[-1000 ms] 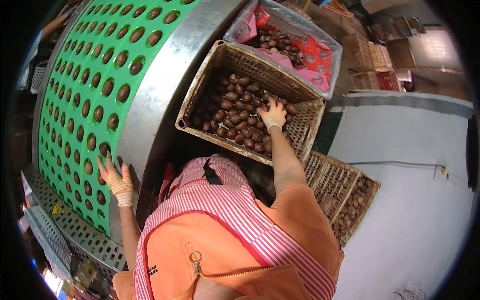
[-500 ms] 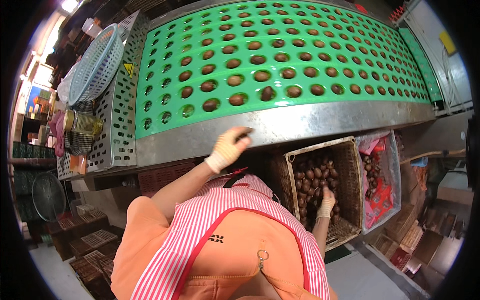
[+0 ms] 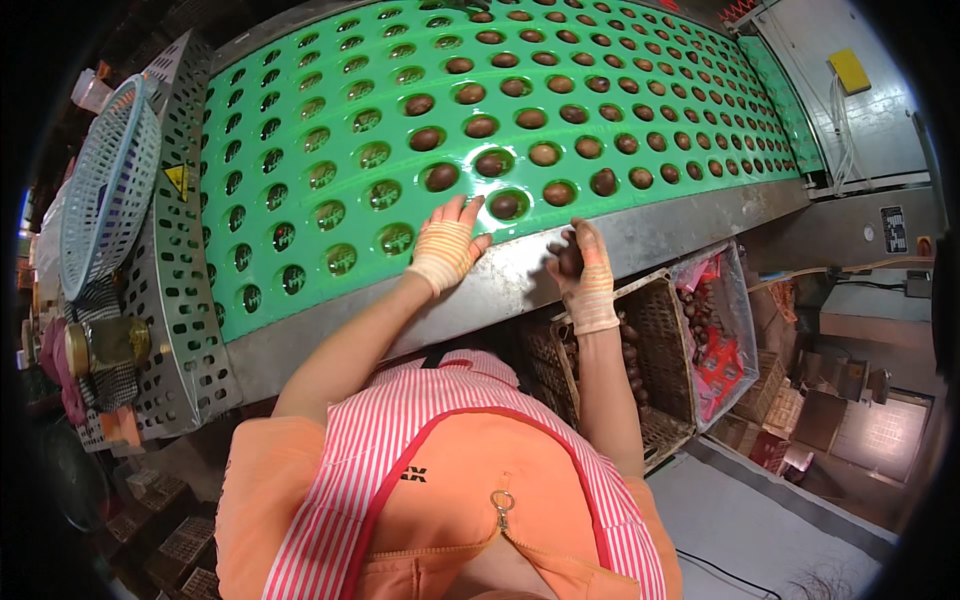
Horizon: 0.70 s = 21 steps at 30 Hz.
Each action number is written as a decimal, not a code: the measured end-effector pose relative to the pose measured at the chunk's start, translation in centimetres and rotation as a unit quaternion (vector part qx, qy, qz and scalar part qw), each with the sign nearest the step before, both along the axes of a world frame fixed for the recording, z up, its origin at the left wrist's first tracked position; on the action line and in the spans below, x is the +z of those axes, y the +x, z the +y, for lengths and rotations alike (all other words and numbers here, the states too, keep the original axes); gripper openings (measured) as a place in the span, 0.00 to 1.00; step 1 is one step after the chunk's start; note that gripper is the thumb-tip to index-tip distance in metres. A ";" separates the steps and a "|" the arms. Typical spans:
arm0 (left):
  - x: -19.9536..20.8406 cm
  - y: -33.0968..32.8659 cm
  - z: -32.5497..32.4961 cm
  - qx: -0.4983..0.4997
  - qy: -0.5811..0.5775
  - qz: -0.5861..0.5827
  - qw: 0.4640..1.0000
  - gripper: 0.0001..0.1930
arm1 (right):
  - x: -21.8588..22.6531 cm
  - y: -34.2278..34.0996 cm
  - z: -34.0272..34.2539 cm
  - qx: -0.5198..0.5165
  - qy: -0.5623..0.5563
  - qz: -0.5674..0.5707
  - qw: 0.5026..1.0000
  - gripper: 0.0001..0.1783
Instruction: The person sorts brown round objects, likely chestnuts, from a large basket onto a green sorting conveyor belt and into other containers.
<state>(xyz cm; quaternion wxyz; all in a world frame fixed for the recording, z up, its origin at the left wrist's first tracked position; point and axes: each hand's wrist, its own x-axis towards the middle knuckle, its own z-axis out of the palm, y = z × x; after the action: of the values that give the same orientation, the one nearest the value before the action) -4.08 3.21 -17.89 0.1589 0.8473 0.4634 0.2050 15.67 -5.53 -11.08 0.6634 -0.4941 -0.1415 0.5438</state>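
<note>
Right hand (image 3: pixel 583 278) here, fingers clamped around a dark oval (image 3: pixel 571 259), above the metal rim (image 3: pixel 650 237), just short of the green sheet (image 3: pixel 272 309)! Left hand (image 3: pixel 445 248) at the sheet's near edge, fingers loosely apart, nothing visible in them. The oval looks light, firm, smooth, probably a touch slippery, perhaps crackable: round its fat middle seems the place to hold, gently, without squeezing
</note>
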 end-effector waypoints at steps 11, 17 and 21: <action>-4.0 -13.9 -1.4 -0.087 0.025 -0.119 0.989 0.24 | -9.6 -14.3 8.3 0.235 0.080 -0.837 0.488 0.28; 0.2 -15.7 -0.9 -0.148 0.005 -0.173 0.974 0.19 | -5.8 -16.9 4.8 0.040 0.013 -0.756 0.653 0.27; 1.6 -14.9 -3.4 -0.196 -0.035 -0.166 0.966 0.18 | -3.6 -13.7 -5.8 -0.047 -0.142 -0.710 0.688 0.33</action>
<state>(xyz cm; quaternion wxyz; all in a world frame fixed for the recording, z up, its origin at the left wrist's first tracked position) -19.03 -0.23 -16.26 0.3005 0.8694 0.2624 0.2916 2.00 -11.33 -14.68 0.3113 -0.8268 -0.4683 0.0125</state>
